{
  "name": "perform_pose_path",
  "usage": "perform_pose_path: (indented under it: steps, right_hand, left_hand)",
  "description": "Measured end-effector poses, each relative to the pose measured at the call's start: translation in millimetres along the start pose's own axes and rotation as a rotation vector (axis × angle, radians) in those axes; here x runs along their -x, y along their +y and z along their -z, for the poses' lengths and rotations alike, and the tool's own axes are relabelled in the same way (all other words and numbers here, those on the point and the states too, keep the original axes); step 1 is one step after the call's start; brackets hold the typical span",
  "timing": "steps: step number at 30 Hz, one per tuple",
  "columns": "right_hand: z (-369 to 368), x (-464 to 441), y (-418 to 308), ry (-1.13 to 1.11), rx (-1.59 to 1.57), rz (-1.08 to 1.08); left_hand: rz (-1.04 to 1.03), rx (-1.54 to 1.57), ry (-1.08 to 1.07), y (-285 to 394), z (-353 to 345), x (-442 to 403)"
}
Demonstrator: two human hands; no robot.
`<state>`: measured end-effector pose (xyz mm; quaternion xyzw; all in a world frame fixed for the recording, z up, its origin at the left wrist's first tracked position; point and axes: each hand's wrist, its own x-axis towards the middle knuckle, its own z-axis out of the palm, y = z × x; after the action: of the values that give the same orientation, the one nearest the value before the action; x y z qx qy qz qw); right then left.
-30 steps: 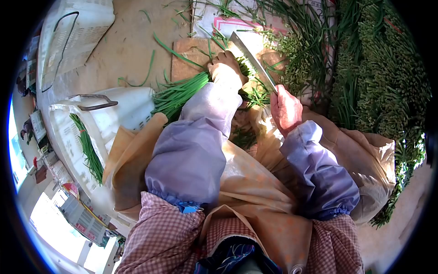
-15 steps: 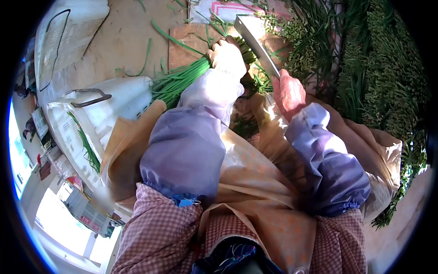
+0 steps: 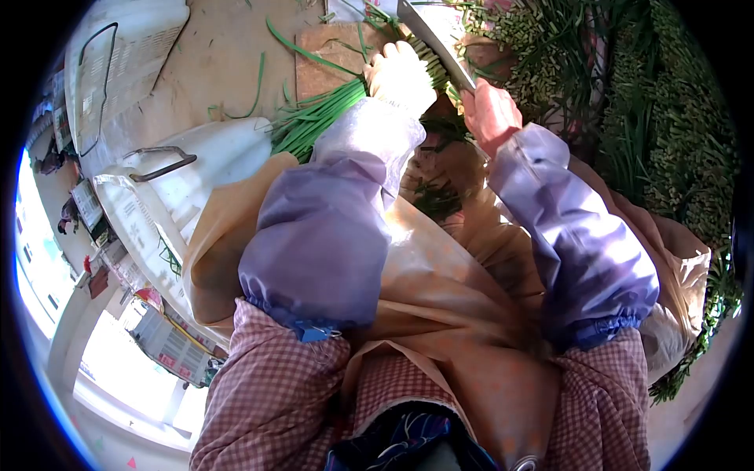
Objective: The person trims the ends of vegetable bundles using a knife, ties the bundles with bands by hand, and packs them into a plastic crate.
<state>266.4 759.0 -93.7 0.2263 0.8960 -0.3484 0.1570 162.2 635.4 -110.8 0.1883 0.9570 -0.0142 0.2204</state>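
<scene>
My left hand [image 3: 399, 77] is closed over a bundle of long green stalks [image 3: 320, 118], whose leaves fan out to the left and whose pale cut ends show just right of my fingers. My right hand [image 3: 490, 116] grips the handle end of a large knife [image 3: 437, 47]. The blade slants up and left, close beside the stalk ends; whether it touches them is unclear. Under the bundle lies a brown board [image 3: 326, 59], partly hidden by my left hand and the stalks.
Piles of green stalks [image 3: 667, 118] cover the right side. White plastic baskets [image 3: 129, 71] with wire handles stand at the left, one [image 3: 212, 157] near my left sleeve. A tan apron [image 3: 440, 306] covers my lap. Loose leaves lie on the floor.
The view has shifted, with both hands appearing higher in it. The knife blade now lies closer along the stalk ends. My left hand still holds the bundle.
</scene>
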Motion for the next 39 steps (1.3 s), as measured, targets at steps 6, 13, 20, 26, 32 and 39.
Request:
perform_pose_path:
  steps: [6, 13, 20, 26, 32, 39]
  right_hand:
    - [-13, -28, -7, 0.022, -0.005, 0.011]
    - [-6, 9, -11, -0.056, 0.087, -0.118]
    - [-46, -46, -14, 0.048, 0.032, 0.037]
    - [-21, -12, 45, 0.180, -0.158, -0.187]
    - [25, 20, 99, 0.393, 0.049, -0.196]
    - [90, 50, -64, 0.011, -0.884, 0.650]
  left_hand:
    - [0.003, 0.026, -0.036, -2, 0, -4]
    - [0.024, 0.024, -0.078, -5, 5, -3]
    - [-0.074, 0.108, -0.056, -25, 0, -1]
    - [-0.020, 0.105, -0.131, -49, 20, 33]
    - [0.029, 0.254, -0.087, -52, 45, 47]
    - [-0.348, 1.440, 0.267, -24, 171, 110]
